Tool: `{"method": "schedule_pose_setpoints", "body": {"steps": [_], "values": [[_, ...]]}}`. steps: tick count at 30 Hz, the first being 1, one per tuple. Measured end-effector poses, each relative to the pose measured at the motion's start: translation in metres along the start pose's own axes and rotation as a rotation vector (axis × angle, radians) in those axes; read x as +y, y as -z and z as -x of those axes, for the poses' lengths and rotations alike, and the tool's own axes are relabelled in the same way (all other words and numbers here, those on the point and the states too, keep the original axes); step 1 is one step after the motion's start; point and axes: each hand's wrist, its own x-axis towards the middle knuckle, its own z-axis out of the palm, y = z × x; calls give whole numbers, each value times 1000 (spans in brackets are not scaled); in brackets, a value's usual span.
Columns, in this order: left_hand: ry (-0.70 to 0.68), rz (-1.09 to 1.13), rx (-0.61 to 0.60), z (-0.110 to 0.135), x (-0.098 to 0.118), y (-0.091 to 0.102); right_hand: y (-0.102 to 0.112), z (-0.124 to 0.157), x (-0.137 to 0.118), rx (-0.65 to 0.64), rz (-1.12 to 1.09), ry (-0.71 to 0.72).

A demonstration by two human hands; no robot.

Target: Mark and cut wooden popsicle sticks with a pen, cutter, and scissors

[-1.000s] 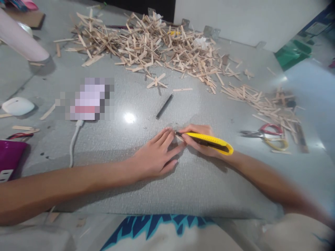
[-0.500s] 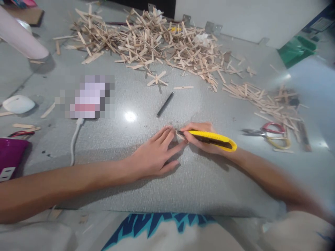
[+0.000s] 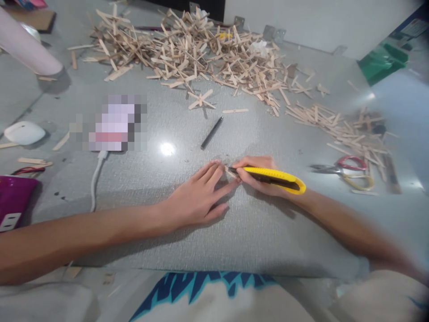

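My right hand grips a yellow utility knife, its blade tip pointing left at a small wooden stick piece lying on the grey table. My left hand lies flat beside it, fingers stretched out and pressing down on the stick's left end. Most of the stick is hidden under the fingers of both hands.
A big heap of wooden sticks fills the far side, with more sticks at the right. Scissors lie right of the knife, a dark pen just beyond my hands. A white cable, a white mouse-like object and a purple box sit left.
Both hands stay in the same spot on the stick; the knife's rear end has shifted slightly right. The view has drifted a little.
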Motion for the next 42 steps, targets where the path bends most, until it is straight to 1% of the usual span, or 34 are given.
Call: {"method": "schedule_pose_setpoints", "body": {"steps": [10,18,24,26,28,29,31,33,34,36,38,39,40,42], "values": [[4,11,-19,-1,0,3,1,0,-1,4,-16,6],[-10,-67,-38,-1,0,0,1,3,1,8,-4,8],[-15,-95,-18,-1,-2,-5,4,5,-6,27,-29,-91],[-3,-96,-7,-1,-1,-5,11,4,-8,52,17,-112],[4,-97,21,-2,1,-4,20,2,-7,72,159,-78],[8,-103,36,-2,3,-2,25,2,-5,49,269,-40],[15,-120,69,-2,4,5,35,1,3,-49,520,41],[28,-129,102,-1,1,17,45,-1,11,-147,736,81],[39,-116,121,-1,-3,24,49,-1,15,-163,824,86],[63,-51,165,-4,-14,40,58,-4,18,-122,940,81],[135,60,212,-16,-29,55,66,-9,13,-17,967,74],[169,123,271,-26,-36,62,67,-12,6,55,940,81],[224,200,299,-37,-43,67,67,-17,-2,121,890,97],[200,319,302,-65,-54,73,59,-32,-21,191,785,163]]}}
